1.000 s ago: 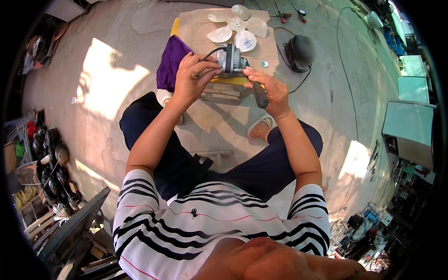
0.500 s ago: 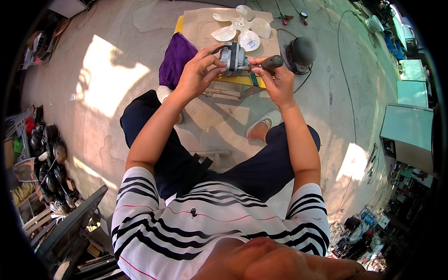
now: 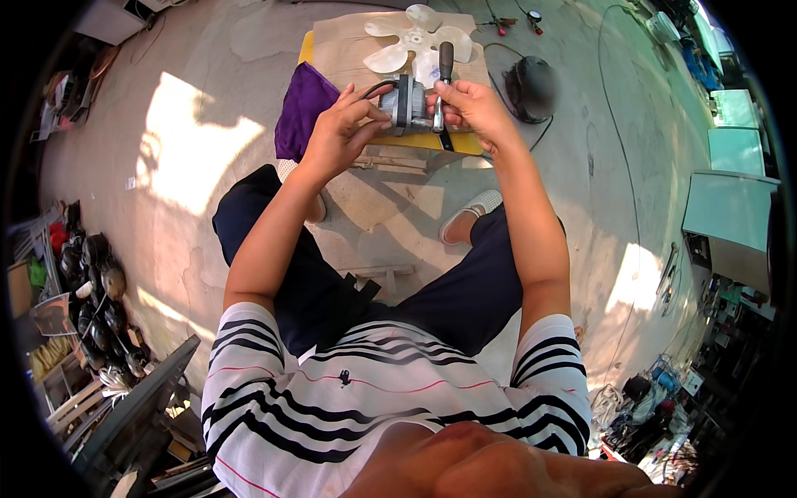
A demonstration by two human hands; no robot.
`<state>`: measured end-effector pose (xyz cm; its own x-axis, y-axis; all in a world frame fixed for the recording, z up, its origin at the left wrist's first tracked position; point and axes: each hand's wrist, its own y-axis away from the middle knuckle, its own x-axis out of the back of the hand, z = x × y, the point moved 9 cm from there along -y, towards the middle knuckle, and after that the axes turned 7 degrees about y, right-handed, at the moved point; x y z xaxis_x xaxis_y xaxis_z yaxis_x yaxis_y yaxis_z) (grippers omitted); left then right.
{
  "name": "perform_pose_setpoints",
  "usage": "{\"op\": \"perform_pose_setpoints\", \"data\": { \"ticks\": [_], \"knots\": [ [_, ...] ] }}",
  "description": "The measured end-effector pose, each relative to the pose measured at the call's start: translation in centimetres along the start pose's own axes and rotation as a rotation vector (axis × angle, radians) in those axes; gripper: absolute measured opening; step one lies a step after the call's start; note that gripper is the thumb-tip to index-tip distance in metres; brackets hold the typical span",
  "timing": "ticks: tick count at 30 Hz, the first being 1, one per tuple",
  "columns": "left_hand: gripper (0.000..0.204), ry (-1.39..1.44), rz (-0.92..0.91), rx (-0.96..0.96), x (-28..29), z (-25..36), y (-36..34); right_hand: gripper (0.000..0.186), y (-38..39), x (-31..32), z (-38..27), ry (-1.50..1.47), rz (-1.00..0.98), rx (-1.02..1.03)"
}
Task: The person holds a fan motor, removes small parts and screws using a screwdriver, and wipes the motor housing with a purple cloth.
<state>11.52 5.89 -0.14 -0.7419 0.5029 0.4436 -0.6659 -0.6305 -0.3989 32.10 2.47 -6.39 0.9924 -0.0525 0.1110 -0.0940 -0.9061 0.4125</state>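
Observation:
A small grey electric motor [image 3: 404,104] with a black cord is held in front of me over a low yellow board [image 3: 432,141]. My left hand [image 3: 340,133] grips the motor from its left side. My right hand [image 3: 469,108] holds a screwdriver [image 3: 444,70] with a black handle pointing up, its shaft against the motor's right end. A white plastic fan blade [image 3: 419,41] lies on brown cardboard [image 3: 349,50] just beyond the motor. A purple cloth [image 3: 303,108] lies under my left hand, at the board's left edge.
I sit on a concrete floor, knees apart, feet in light shoes [image 3: 469,216]. A black round object [image 3: 531,87] with a cable lies to the right of the board. Dark motors and scrap [image 3: 91,290] are piled at the left; pale green cabinets [image 3: 735,216] stand at the right.
Both hands lifted the motor slightly and brought it nearer. My right hand turned the screwdriver from pointing down and sideways to handle up at the motor's right end.

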Motion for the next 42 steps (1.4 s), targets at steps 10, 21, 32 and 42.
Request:
{"op": "perform_pose_setpoints", "data": {
  "ticks": [10, 21, 32, 42],
  "knots": [
    [0.013, 0.042, 0.011, 0.012, -0.2, -0.5, 0.2, 0.019, 6.6, 0.3, -3.6, -0.018, 0.199, 0.641],
    [0.014, 0.048, 0.002, 0.021, -0.1, -0.6, 0.5, 0.035, 12.2, -3.4, -6.2, 0.662, 0.357, 1.149],
    [0.009, 0.103, 0.018, 0.043, 0.0, -0.2, 0.4, 0.035, 13.2, -5.0, -4.4, 0.776, 0.382, 1.349],
    [0.010, 0.040, 0.017, -0.019, 0.2, 0.3, 0.2, 0.025, 7.6, -0.8, -4.4, 0.227, 0.222, 0.770]
  ]
}}
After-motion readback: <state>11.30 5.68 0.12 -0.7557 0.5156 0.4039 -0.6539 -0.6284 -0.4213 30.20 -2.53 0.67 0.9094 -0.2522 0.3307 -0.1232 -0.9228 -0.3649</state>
